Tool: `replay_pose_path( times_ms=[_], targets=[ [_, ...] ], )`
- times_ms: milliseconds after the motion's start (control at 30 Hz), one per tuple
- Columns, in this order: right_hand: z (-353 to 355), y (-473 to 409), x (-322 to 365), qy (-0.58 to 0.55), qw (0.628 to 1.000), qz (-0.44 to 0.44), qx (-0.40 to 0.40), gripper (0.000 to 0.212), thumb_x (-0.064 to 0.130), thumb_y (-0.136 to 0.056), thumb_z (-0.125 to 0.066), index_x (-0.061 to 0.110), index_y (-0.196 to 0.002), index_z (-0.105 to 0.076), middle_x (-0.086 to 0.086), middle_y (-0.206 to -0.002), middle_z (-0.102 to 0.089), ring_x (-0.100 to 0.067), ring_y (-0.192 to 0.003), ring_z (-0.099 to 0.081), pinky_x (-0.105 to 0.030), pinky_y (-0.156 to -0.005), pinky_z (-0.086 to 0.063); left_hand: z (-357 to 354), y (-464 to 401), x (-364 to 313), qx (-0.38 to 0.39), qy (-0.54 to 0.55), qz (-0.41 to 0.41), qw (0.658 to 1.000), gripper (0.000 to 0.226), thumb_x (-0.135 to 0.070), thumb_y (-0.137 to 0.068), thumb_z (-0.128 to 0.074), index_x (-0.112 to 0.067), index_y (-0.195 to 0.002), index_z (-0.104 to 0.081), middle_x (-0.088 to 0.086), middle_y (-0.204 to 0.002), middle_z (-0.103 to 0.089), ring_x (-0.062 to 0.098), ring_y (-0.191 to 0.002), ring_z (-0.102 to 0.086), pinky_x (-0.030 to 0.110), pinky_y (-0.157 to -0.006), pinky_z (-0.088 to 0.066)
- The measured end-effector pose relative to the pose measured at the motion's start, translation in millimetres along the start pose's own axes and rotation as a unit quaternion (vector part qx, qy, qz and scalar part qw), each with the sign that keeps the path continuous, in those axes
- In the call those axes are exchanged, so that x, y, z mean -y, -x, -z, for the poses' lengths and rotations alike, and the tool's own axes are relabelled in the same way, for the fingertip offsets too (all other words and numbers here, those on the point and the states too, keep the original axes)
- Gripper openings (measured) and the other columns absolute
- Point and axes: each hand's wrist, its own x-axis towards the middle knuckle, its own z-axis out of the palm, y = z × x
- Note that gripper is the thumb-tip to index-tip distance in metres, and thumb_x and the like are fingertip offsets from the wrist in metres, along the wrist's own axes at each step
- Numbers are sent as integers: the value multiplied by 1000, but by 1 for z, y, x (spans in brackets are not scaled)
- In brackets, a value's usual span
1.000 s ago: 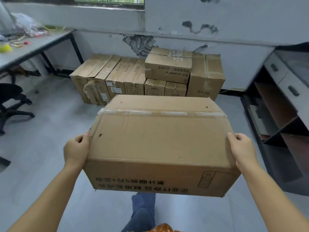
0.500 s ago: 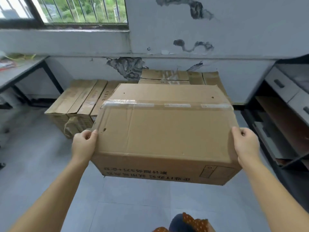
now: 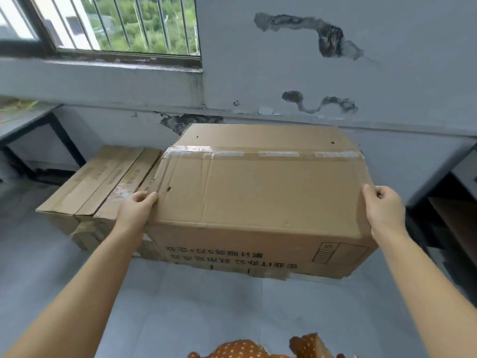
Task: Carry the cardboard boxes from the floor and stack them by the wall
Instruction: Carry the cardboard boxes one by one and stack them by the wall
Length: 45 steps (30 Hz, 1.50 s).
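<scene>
I hold a large taped cardboard box [image 3: 260,192] in front of me, printed text upside down on its near side. My left hand [image 3: 135,209] grips its left end and my right hand [image 3: 384,211] grips its right end. Behind it, against the grey wall [image 3: 335,73], stand several cardboard boxes [image 3: 103,187]; only the left ones show, the others are hidden by the carried box. Whether the carried box touches anything beneath it I cannot tell.
A barred window [image 3: 116,24] is at upper left. A dark-framed table [image 3: 28,125] stands at the left, a dark shelf unit [image 3: 449,210] at the right. Grey floor tiles [image 3: 206,306] lie below the box, and my patterned slippers [image 3: 258,348] show at the bottom edge.
I have walked closer to the wall; the stacked boxes went from plainly visible to mostly hidden behind the carried box. Both hands keep the same grip on its ends.
</scene>
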Motion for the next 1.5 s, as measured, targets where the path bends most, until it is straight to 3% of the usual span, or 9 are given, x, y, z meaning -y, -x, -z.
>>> replay_pose_path(
  times_ms=[100,300,400,500,567,733,1067,1233,1500],
  targets=[
    [-27,-56,15,8,1000,13,9,36,33,-96,-46,18,-64,-35,1,-59,-34,-17,-53,-31,-33,-50,-23,-29,-43,-17,0,52,48,998,8,-26,-91,-62,-18,-93,-65,-4,-83,-65,13,-73,-59,31,-55,-46],
    [-85,-152,30,17,1000,19,-12,32,39,-95,-44,24,-66,-40,4,-61,-41,-15,-54,-37,-32,-52,-29,-92,-131,-46,43,92,85,991,18,-16,-95,-54,-27,-80,-56,-3,-82,-59,21,-69,-53,36,-58,-40],
    [-117,-191,29,5,999,18,-28,31,37,-95,-46,25,-67,-41,5,-63,-42,-12,-56,-38,-31,-51,-30,-124,-176,-55,79,89,87,989,19,-11,-97,-48,-23,-85,-57,0,-83,-59,23,-68,-53,37,-58,-42],
    [-147,-229,26,11,999,10,-38,30,38,-95,-45,26,-68,-41,5,-66,-44,-13,-60,-39,-31,-55,-32,-152,-219,-63,96,99,97,986,17,-8,-98,-45,-17,-93,-58,2,-84,-59,22,-70,-55,39,-44,-49],
    [-164,-250,25,20,999,5,-42,28,39,-95,-45,25,-70,-43,5,-69,-46,-15,-64,-42,-32,-60,-34,-168,-244,-71,104,107,101,984,13,-8,-99,-44,-13,-104,-56,2,-85,-59,20,-71,-55,39,-48,-50],
    [-197,-286,4,25,998,-27,-47,27,37,-96,-46,13,-87,-52,0,-80,-53,-19,-78,-49,-33,-71,-38,-204,-288,-73,100,73,119,985,15,-8,-99,-44,-14,-107,-53,1,-84,-57,18,-70,-53,27,-37,-48],
    [-227,-310,-49,98,991,-92,-5,26,35,-98,-46,11,-99,-56,-2,-93,-56,-19,-86,-49,-30,-75,-33,-238,-299,-30,71,14,178,981,17,-11,-97,-47,-17,-109,-57,2,-88,-60,21,-76,-54,39,-63,-45],
    [-232,-312,-60,110,989,-96,-3,21,35,-99,-45,15,-94,-51,-2,-92,-54,-19,-85,-48,-30,-75,-31,-244,-294,-23,61,26,171,983,19,-9,-97,-46,-21,-99,-60,4,-87,-60,21,-72,-53,35,-60,-40],
    [-237,-327,-57,149,984,-98,7,29,34,-100,-42,7,-101,-55,-6,-91,-53,-22,-83,-46,-30,-73,-32,-251,-300,-26,55,2,163,985,25,-9,-97,-45,-15,-120,-55,0,-92,-61,23,-78,-54,40,-65,-43]
  ],
)
